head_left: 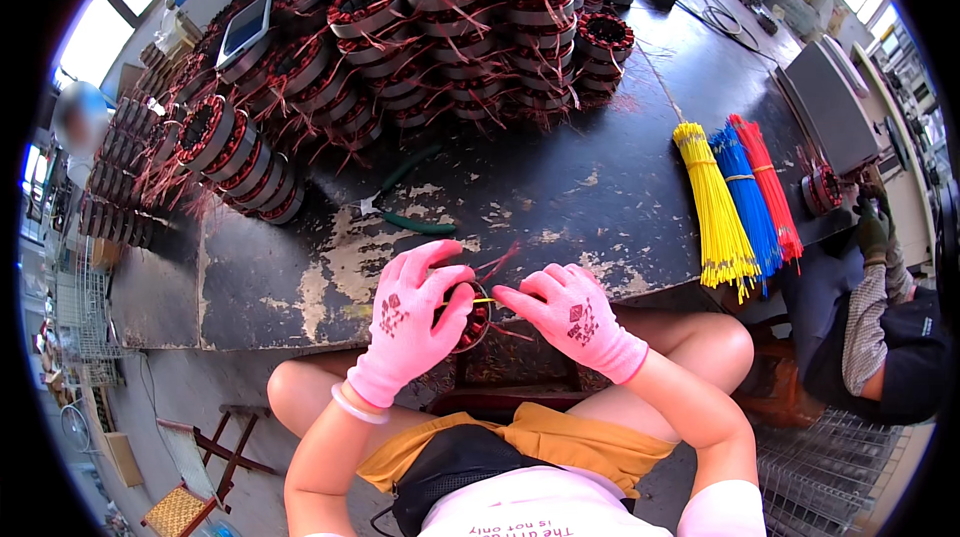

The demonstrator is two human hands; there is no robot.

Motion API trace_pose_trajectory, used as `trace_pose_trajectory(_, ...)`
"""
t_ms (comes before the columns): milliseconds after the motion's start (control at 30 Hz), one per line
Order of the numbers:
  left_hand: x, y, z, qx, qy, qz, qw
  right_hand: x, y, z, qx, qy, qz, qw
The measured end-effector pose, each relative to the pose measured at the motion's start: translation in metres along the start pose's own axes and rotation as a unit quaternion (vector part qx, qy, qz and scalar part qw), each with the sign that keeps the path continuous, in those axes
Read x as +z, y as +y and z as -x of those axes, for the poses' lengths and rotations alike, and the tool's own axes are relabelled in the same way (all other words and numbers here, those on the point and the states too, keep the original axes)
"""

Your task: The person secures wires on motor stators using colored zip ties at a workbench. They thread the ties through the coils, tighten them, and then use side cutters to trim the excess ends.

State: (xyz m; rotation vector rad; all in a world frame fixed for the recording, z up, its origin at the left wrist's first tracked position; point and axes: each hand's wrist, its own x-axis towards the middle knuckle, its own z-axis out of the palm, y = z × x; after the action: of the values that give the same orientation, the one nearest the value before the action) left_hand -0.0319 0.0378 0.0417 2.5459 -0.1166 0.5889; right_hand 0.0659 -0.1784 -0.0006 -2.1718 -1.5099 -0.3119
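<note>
Both my hands wear pink gloves. My left hand (415, 322) grips a round stator with copper windings (473, 325) at the near edge of the dark worn table (300, 267). My right hand (570, 312) is closed beside it, its fingers pinching a thin yellow wire end at the stator's top. Red-brown wire leads stick up from the stator between my hands. Most of the stator is hidden by my left fingers.
A big pile of wound stators (400, 37) fills the table's far side, with a phone (245, 29) on top. Green-handled pliers (405, 217) lie mid-table. Bundles of yellow (715, 212), blue (745, 202) and red (770, 187) wires lie right. A co-worker (880, 317) sits at right.
</note>
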Motion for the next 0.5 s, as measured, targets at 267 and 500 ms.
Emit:
trace_pose_trajectory(267,0.021,-0.004,-0.014,-0.008,-0.175,-0.02,0.984,-0.002,0.006,0.005,-0.003,0.0,0.021,1.0)
trace_pose_trajectory(500,0.025,-0.011,0.005,-0.067,-0.091,-0.008,0.994,-0.084,0.06,0.052,0.245,0.217,0.055,0.943)
